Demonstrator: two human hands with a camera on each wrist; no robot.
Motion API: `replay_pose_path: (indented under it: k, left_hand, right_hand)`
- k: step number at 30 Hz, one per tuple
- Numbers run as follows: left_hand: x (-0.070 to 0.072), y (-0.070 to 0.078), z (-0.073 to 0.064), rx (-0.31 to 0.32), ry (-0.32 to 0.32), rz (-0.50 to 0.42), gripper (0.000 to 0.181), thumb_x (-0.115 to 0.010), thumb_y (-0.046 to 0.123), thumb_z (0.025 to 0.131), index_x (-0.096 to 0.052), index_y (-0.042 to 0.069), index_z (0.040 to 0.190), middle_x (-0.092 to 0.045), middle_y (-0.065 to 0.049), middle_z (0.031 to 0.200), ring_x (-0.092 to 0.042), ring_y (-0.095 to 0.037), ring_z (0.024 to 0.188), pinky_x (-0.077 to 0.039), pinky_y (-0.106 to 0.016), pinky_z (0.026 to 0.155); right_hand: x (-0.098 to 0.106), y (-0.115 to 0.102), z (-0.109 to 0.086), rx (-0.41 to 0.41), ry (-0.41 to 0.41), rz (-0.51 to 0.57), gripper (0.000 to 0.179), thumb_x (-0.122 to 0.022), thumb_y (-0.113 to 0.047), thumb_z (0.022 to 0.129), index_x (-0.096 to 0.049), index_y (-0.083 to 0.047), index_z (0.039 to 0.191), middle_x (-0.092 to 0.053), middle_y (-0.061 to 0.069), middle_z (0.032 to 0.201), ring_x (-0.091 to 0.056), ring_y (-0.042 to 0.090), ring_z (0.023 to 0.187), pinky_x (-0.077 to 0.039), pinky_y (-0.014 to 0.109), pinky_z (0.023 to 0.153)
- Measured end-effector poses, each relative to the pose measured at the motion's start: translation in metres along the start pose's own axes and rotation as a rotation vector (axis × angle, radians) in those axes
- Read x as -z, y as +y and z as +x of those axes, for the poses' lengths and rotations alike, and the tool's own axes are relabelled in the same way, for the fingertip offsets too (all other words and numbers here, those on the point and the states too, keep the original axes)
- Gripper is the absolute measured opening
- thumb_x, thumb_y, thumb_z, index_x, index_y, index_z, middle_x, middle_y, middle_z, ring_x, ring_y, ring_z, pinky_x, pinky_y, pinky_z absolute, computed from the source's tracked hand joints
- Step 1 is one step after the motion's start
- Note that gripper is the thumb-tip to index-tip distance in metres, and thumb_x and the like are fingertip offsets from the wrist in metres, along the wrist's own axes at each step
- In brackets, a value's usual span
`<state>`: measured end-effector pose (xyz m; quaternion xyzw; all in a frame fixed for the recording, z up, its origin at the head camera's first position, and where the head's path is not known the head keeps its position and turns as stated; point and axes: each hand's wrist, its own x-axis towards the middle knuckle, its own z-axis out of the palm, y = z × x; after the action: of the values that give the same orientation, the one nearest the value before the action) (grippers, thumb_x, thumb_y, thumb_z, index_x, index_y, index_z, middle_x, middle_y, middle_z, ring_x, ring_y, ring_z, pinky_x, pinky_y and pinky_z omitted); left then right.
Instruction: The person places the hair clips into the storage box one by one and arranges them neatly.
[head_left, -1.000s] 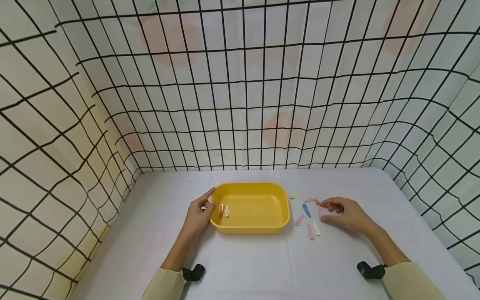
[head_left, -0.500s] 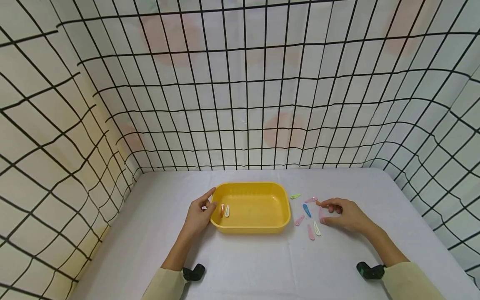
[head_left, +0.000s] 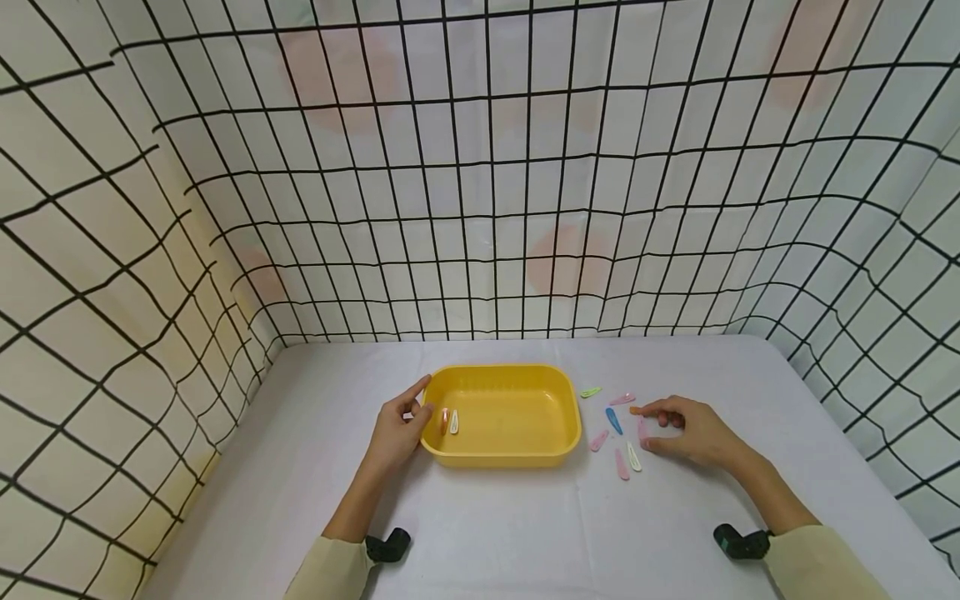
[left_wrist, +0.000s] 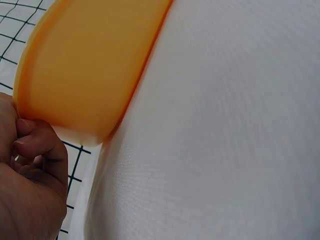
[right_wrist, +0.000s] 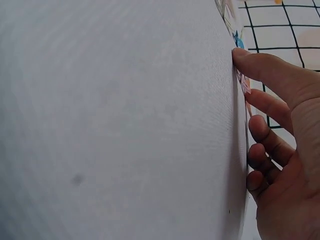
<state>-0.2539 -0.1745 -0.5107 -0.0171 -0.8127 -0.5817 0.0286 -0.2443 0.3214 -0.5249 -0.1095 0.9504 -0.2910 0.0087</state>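
A yellow tray (head_left: 502, 460) stands on the white-covered table. My left hand (head_left: 399, 429) grips its left end, with the thumb over the rim and the index finger along the corner; the left wrist view shows this hand (left_wrist: 35, 170) against the tray wall (left_wrist: 80, 75). Inside the tray lie an orange hair clip (head_left: 444, 420) and a white hair clip (head_left: 453, 422). My right hand (head_left: 693, 429) rests on the table, thumb and index finger apart around a pink hair clip (head_left: 642, 428). The index fingertip is at another orange hair clip (head_left: 635, 410).
Left of my right hand lie a blue clip (head_left: 613, 421), a green clip (head_left: 591, 392), a white clip (head_left: 633, 457) and several pink clips (head_left: 622, 464). A black wire grid (head_left: 491, 212) stands behind the table and along both sides.
The orange clip at my right index fingertip has turned slightly and lies flatter across. My right hand has barely shifted. The left hand and tray stay in place.
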Motion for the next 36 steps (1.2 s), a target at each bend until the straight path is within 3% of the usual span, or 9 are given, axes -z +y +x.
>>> replay_pose_path:
  k: [12,19,26,36]
  left_hand:
    - [0.001,0.000,0.001,-0.008,0.005,-0.010,0.052,-0.065,0.014,0.098,-0.058,0.022,0.148,-0.047,-0.003,0.078,-0.040,-0.010,0.053,-0.038,-0.018,0.048]
    - [0.001,0.001,0.000,-0.002,0.008,-0.017,0.051,-0.065,0.014,0.098,-0.058,0.022,0.148,-0.047,-0.002,0.077,-0.039,-0.010,0.053,-0.038,-0.018,0.048]
    - [0.000,0.001,0.000,0.008,0.011,-0.019,0.052,-0.066,0.014,0.097,-0.059,0.023,0.148,-0.048,-0.003,0.077,-0.040,-0.010,0.054,-0.038,-0.018,0.048]
    - [-0.001,0.000,0.001,-0.017,0.000,-0.005,0.053,-0.064,0.013,0.097,-0.057,0.020,0.149,-0.049,-0.002,0.076,-0.042,-0.010,0.053,-0.039,-0.017,0.047]
  right_hand:
    - [0.006,-0.009,-0.001,0.036,0.060,-0.012,0.046,-0.085,-0.043,0.082,-0.075,-0.017,0.119,-0.056,-0.001,0.093,-0.049,0.016,0.089,-0.039,0.025,0.072]
    - [0.008,-0.012,0.002,0.087,0.087,-0.022,0.042,-0.087,-0.041,0.080,-0.077,-0.018,0.114,-0.067,-0.002,0.101,-0.051,0.014,0.087,-0.045,0.023,0.073]
    - [0.010,-0.020,0.005,0.117,0.101,-0.056,0.040,-0.087,-0.042,0.078,-0.078,-0.020,0.110,-0.065,-0.003,0.095,-0.051,0.013,0.083,-0.044,0.023,0.070]
    - [0.017,-0.047,0.010,0.225,0.118,0.037,0.039,-0.090,-0.032,0.078,-0.078,-0.012,0.109,-0.059,0.003,0.084,-0.053,0.017,0.078,-0.042,0.021,0.064]
